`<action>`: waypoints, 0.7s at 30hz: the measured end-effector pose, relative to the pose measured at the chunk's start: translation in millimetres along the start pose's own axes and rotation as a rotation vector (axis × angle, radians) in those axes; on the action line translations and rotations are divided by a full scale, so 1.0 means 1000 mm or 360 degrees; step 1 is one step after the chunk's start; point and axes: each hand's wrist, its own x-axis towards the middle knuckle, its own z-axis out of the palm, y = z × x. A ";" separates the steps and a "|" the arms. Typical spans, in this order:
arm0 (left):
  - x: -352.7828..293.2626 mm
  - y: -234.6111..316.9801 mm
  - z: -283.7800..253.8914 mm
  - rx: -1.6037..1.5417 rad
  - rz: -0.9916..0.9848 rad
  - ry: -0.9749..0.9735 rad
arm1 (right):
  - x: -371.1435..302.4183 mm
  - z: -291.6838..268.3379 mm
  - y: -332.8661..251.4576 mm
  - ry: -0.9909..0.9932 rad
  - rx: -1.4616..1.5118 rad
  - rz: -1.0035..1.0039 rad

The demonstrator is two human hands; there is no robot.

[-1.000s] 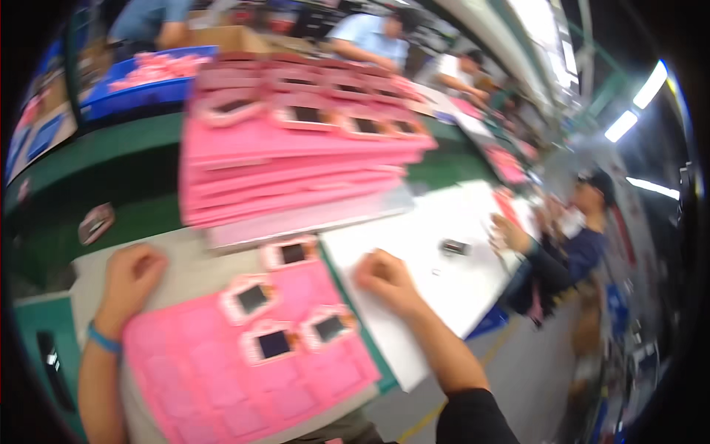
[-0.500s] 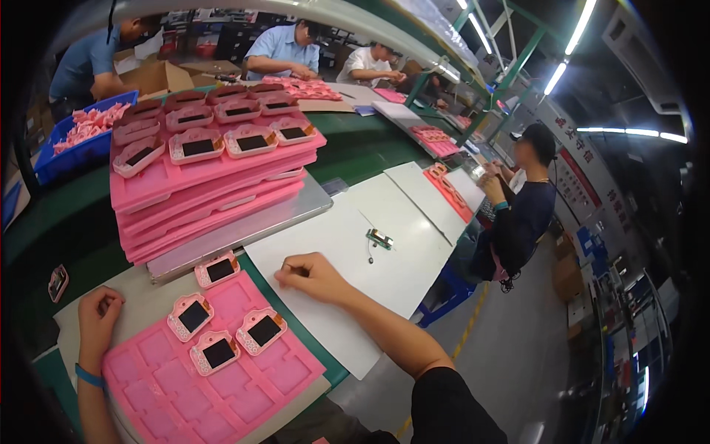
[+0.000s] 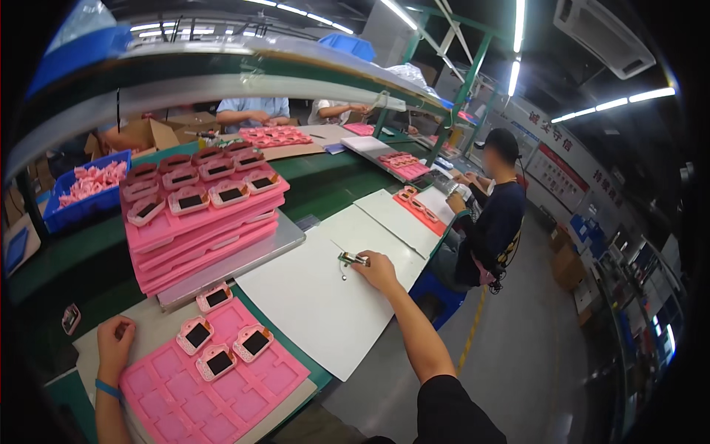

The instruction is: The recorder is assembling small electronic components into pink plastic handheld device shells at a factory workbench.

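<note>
My right hand [image 3: 379, 271] reaches over the white sheet [image 3: 303, 296] and pinches the right end of a small green circuit board [image 3: 353, 259]. A thin wire runs from the board to a small round dark part [image 3: 344, 277] on the sheet. My left hand [image 3: 116, 340] rests with curled fingers beside the pink moulded tray [image 3: 174, 403], nothing visible in it. Several pink camera-shaped casings with dark screens, one of them a casing [image 3: 219, 362] near the middle, lie in the tray's far part. Another casing [image 3: 214, 297] sits at its far edge.
A stack of pink trays [image 3: 200, 251] with casings on top stands on a grey slab [image 3: 285, 240] at the left. Behind it is a blue bin [image 3: 89, 214] of pink parts. A small casing [image 3: 71, 319] lies far left. A co-worker [image 3: 495, 200] sits at the right; others work behind.
My right hand has moved away from the tray side, across the sheet to the circuit board, and taken hold of it. My left hand stays beside the tray. The view has tilted up.
</note>
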 end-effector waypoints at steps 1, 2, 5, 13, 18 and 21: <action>-0.005 0.015 -0.002 -0.0092 0.0002 0.0025 | -0.004 -0.002 -0.002 -0.0006 0.0069 0.0038; -0.008 0.039 -0.004 -0.0005 0.0110 0.0064 | -0.008 -0.003 -0.003 -0.0009 0.0139 0.0078; -0.065 0.130 -0.007 0.0054 0.0119 -0.0157 | -0.029 -0.003 -0.018 -0.0056 0.0523 0.0095; -0.251 0.205 0.186 -0.1487 -0.0663 -0.0360 | -0.262 -0.032 -0.234 -0.0723 0.1224 -0.0206; -0.277 0.150 0.218 -0.1965 -0.0752 -0.0075 | -0.299 -0.025 -0.251 -0.1085 0.1000 0.0019; -0.283 0.192 0.201 -0.2040 -0.0880 0.0255 | -0.318 -0.017 -0.241 -0.1310 0.0976 -0.0062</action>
